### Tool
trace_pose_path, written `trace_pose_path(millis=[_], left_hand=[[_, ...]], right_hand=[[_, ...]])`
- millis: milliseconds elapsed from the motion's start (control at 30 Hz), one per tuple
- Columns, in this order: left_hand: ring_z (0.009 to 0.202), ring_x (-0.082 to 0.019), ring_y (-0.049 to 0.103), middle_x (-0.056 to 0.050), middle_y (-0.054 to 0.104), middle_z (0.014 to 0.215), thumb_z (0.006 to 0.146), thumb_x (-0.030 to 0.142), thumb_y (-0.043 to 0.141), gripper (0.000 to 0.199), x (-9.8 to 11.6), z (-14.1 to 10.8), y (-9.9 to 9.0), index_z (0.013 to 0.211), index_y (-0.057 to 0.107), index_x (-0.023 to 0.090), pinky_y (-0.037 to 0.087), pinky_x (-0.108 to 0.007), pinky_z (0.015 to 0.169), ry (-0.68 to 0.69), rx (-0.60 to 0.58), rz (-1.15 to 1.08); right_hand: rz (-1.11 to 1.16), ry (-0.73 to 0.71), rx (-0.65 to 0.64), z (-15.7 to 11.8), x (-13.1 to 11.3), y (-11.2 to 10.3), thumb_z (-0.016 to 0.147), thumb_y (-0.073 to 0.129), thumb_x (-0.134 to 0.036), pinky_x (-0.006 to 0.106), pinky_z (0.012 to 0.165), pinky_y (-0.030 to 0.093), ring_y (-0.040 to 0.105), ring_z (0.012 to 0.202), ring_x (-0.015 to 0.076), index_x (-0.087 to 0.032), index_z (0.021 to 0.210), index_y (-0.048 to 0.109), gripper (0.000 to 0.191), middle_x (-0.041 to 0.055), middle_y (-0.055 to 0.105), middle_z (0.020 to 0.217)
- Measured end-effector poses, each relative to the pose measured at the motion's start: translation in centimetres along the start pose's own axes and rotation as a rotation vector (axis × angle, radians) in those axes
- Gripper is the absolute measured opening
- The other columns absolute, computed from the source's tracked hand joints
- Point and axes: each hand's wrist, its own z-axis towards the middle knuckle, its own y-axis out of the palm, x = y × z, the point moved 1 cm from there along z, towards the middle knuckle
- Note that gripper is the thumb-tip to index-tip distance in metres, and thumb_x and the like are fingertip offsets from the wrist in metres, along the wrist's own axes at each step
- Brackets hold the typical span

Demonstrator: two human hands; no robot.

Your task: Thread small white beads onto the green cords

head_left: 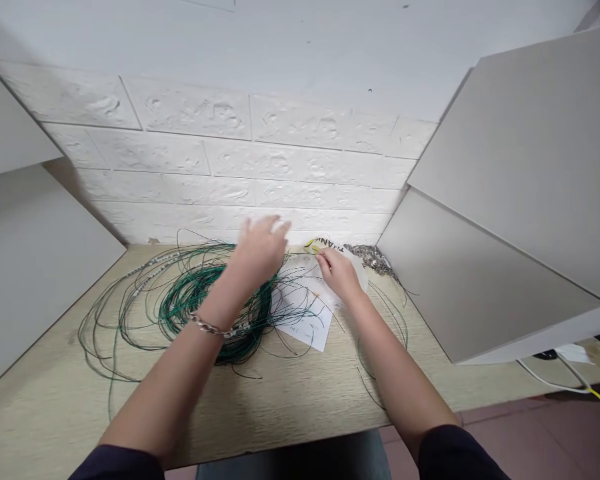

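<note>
My left hand [264, 248] is raised over the back of a coil of thin green and black wire [180, 300]. Its fingers are apart and blurred by motion, with nothing seen in them. Thumb and fingers of my right hand [339, 272] are pinched together, and a thin dark wire [303, 254] runs to their tips from the left. A small yellow-and-black item [311, 245] lies right by those fingertips; whether it is held too I cannot tell. White sleeves or tags show on some wires. Loose wire ends fan across a paper sheet [305, 330] with handwriting.
A clear plastic bag [356, 263] with black lettering lies behind my right hand. Beside it is a heap of small dark metallic bits [375, 259]. White panels [510, 200] enclose both sides, with a brick-patterned wall behind. Cables [555, 383] hang at the right table edge.
</note>
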Motion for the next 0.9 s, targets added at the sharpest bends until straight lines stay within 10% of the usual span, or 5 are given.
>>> trace_pose_path(millis=[133, 300, 500, 900], left_hand=[[0.091, -0.018, 0.055, -0.009, 0.061, 0.099, 0.089, 0.028, 0.029, 0.032, 2.8, 0.6, 4.5, 0.1, 0.056, 0.015, 0.039, -0.033, 0.085, 0.171, -0.271, -0.225], [0.076, -0.018, 0.058, -0.007, 0.064, 0.08, 0.089, 0.03, 0.029, 0.034, 2.5, 0.3, 7.4, 0.081, 0.06, 0.016, 0.04, -0.027, 0.065, 0.078, -0.268, -0.285], [0.071, -0.017, 0.058, -0.005, 0.065, 0.077, 0.088, 0.031, 0.031, 0.032, 1.9, 0.1, 8.7, 0.082, 0.061, 0.018, 0.037, -0.025, 0.061, -0.023, -0.254, -0.294], [0.076, -0.018, 0.059, -0.007, 0.066, 0.083, 0.087, 0.032, 0.033, 0.033, 3.3, -0.5, 9.5, 0.084, 0.063, 0.019, 0.04, -0.026, 0.065, -0.066, -0.311, -0.286]], right_hand=[[0.071, -0.035, -0.025, 0.0, -0.6, -0.1, 0.084, 0.036, -0.026, 0.025, 0.07, 0.038, 0.053, 0.079, 0.0156, -0.019, 0.089, 0.056, 0.022, 0.0044, 0.06, 0.087], [0.287, 0.13, -0.119, 0.3, 0.6, 0.3, 0.079, 0.043, -0.031, 0.024, 0.061, 0.039, 0.05, 0.065, 0.0133, -0.017, 0.077, 0.061, 0.023, 0.0018, 0.059, 0.071], [0.45, 0.37, -0.344, 0.0, 3.5, 0.8, 0.073, 0.052, -0.037, 0.021, 0.05, 0.039, 0.049, 0.054, 0.0091, -0.015, 0.084, 0.065, 0.028, 0.0013, 0.061, 0.071], [-0.025, 0.254, -0.318, 0.4, 3.5, 0.1, 0.079, 0.049, -0.02, 0.027, 0.08, 0.039, 0.056, 0.088, 0.0175, -0.018, 0.083, 0.066, 0.017, 0.0062, 0.065, 0.09]])
